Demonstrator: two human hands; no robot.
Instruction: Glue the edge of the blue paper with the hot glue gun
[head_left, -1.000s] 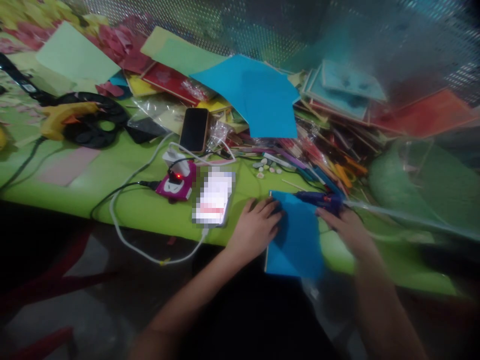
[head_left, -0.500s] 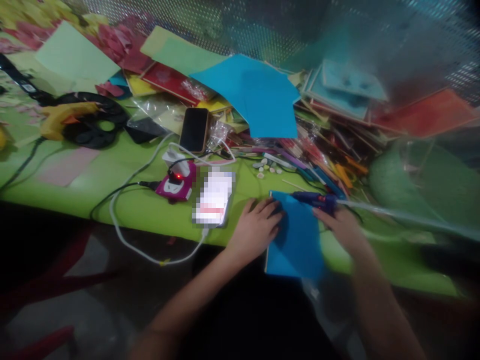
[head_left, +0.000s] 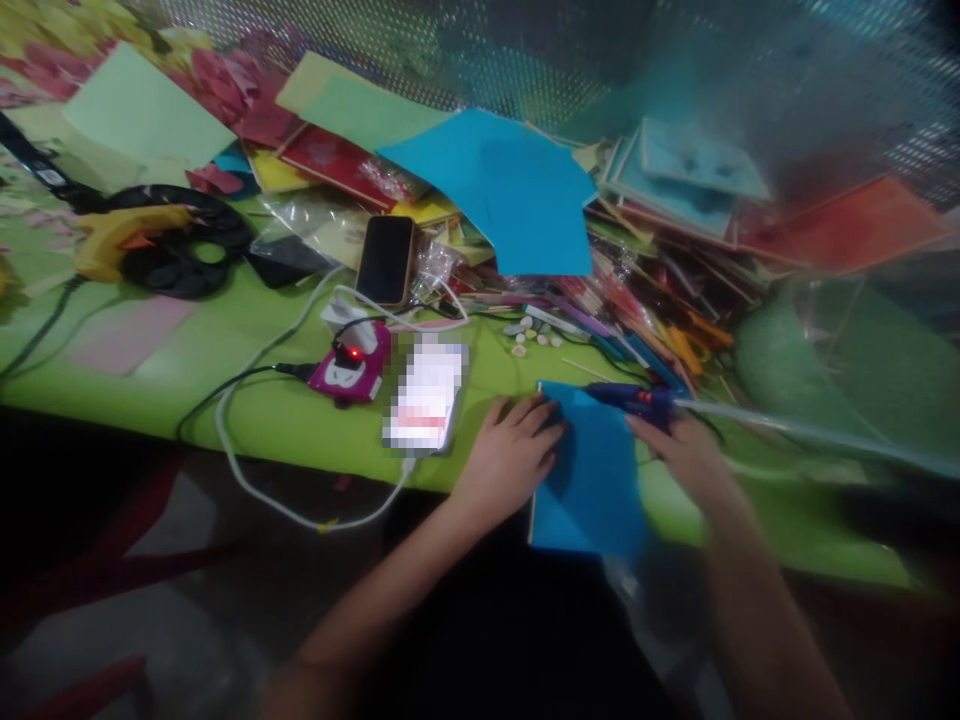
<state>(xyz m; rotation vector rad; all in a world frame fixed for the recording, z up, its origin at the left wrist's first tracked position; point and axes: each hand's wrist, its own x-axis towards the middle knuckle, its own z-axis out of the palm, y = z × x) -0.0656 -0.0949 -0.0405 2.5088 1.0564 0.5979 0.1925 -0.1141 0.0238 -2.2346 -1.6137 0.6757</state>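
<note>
Through the head view, my only one, I look down on a green table (head_left: 255, 425) with the blue board (head_left: 592, 490) at its near edge, its lower end jutting out over the lap, probably so that its far end sits within easy reach of both hands.

The left hand (head_left: 517, 445) lies palm down, fingers spread and gripping nothing, their tips over the board's left border; I take it to be steadying the board. The right hand (head_left: 694, 455) is curled around a dark blue glue gun (head_left: 649, 400), its nozzle pointing left over the board's far end. Whether the tip touches, I can't tell. A long clear glue stick (head_left: 795, 430) trails out behind to the right, seemingly angled clear of the work.

Left of the hands, a lit phone (head_left: 427, 400) lies beside the purple power strip (head_left: 352, 370), cabled in white, presumably to charge. Loose blue sheets (head_left: 536, 210) lie on the heap behind, which seems to leave the front for working.
</note>
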